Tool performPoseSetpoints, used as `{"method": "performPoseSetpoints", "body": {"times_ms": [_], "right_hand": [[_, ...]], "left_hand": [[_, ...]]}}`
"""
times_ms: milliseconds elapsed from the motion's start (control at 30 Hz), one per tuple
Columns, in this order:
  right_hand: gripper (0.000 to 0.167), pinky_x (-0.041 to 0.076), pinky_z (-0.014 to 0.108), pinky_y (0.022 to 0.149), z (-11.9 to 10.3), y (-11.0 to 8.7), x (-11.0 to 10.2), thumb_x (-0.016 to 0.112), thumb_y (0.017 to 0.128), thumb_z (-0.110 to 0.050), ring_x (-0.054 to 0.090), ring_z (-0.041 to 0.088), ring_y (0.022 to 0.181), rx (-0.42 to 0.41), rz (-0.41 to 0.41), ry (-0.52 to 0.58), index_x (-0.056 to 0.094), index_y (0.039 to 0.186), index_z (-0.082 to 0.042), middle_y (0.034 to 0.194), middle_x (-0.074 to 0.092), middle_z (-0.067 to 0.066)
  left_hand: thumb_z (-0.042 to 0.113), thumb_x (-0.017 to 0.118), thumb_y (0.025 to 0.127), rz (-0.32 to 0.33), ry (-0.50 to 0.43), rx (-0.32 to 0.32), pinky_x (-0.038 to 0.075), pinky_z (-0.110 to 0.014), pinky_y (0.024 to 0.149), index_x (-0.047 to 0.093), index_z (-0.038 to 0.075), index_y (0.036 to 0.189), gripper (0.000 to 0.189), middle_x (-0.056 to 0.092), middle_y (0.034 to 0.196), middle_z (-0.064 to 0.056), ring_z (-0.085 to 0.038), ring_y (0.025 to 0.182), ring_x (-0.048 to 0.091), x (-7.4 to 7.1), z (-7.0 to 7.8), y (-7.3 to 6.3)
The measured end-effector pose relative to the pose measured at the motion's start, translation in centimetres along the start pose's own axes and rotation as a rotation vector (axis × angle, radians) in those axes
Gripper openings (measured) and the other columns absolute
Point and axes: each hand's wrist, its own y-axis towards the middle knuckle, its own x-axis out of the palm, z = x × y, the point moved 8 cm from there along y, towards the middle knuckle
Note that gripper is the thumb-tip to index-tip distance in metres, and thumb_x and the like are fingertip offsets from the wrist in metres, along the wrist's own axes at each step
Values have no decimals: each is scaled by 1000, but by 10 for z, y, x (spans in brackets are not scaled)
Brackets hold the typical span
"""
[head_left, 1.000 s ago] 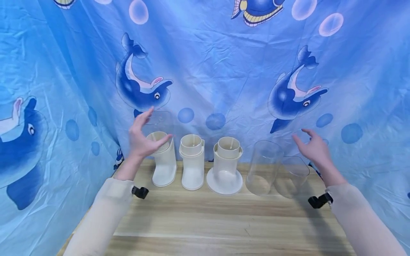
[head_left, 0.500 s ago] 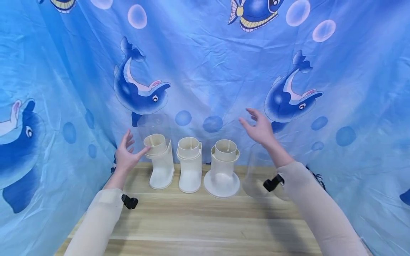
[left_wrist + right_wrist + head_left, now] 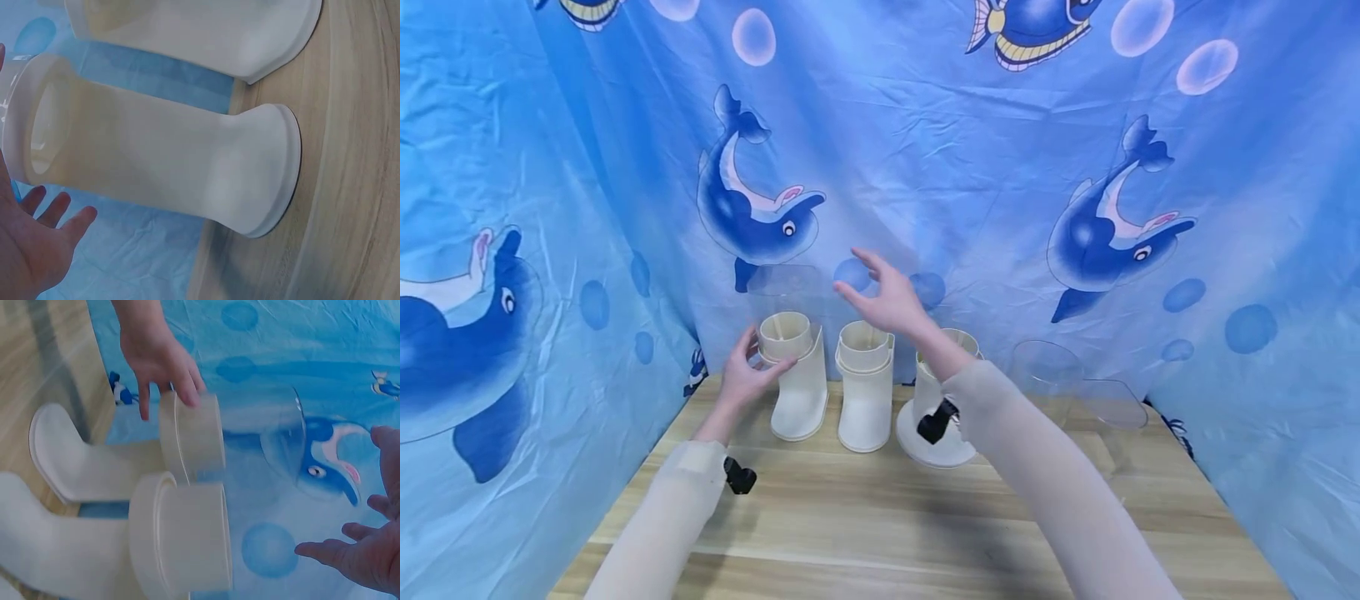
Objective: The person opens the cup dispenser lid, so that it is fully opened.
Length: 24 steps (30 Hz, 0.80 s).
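Observation:
Three white plastic stands with round cup-like tops line up at the back of the table. Around the collar of the left stand (image 3: pixel 801 400) my left hand (image 3: pixel 745 379) spreads its thumb and fingers; the thumb lies across the front. In the left wrist view, several fingertips (image 3: pixel 80 224) sit just off the stand's tube. A clear cylinder (image 3: pixel 275 440) rises from that stand's top. My right hand (image 3: pixel 891 300) hovers above the middle stand (image 3: pixel 865 408), fingers extended, holding nothing. My right forearm partly hides the right stand (image 3: pixel 936 452).
Two clear containers stand at the right: a clear cylinder (image 3: pixel 1047 367) and a clear angular-looking container (image 3: pixel 1112 404). Behind everything hangs a blue dolphin-print cloth (image 3: pixel 880 167). The wooden table (image 3: pixel 820 533) extends toward me.
My right hand has swept left from the clear containers to above the middle stand. My left hand has lowered and come in to the left stand's collar.

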Motion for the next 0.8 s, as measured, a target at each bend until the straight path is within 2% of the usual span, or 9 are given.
{"method": "performPoseSetpoints", "body": {"times_ms": [133, 300, 433, 567, 667, 800], "right_hand": [[79, 43, 54, 124, -15, 8, 30, 68, 100, -57, 45, 33, 154, -29, -47, -34, 34, 167, -32, 172, 39, -1], [78, 38, 53, 128, -26, 12, 61, 69, 102, -48, 39, 30, 158, -65, -90, -60, 33, 168, -25, 172, 39, 1], [79, 37, 51, 129, -29, 13, 81, 71, 101, -45, 37, 28, 160, -64, -128, -98, 34, 168, -25, 172, 39, 0], [79, 40, 52, 127, -30, 11, 94, 73, 100, -38, 41, 31, 157, -61, -162, -113, 34, 167, -24, 171, 42, 1], [79, 42, 52, 125, -28, 10, 98, 74, 100, -34, 43, 32, 155, -63, -171, -116, 34, 167, -25, 170, 43, 2], [76, 51, 47, 116, -27, 9, 97, 74, 101, -29, 60, 32, 135, -98, -141, -129, 36, 166, -25, 167, 47, 3]], "left_hand": [[29, 87, 88, 23, -9, 20, 42, -60, 123, 27, 12, 168, 101, 40, 167, -22, -45, 153, 39, 0, 5, 3], [34, 87, 88, 30, 17, 18, 49, -59, 117, 25, 17, 170, 104, 42, 166, -20, -44, 151, 43, -2, 9, 3], [33, 84, 92, 40, 21, 38, 51, -60, 114, 27, 16, 169, 98, 46, 163, -20, -45, 150, 45, -5, 12, 4], [28, 82, 94, 42, 9, 76, 51, -62, 113, 30, 11, 168, 92, 47, 162, -23, -47, 149, 46, -7, 17, 6], [28, 82, 95, 22, 1, 80, 49, -63, 115, 29, 11, 168, 92, 45, 164, -25, -48, 148, 47, -7, 20, 7], [29, 84, 93, 25, -2, 80, 46, -61, 118, 30, 8, 168, 94, 45, 162, -28, -47, 147, 49, -11, 28, 5]]}}
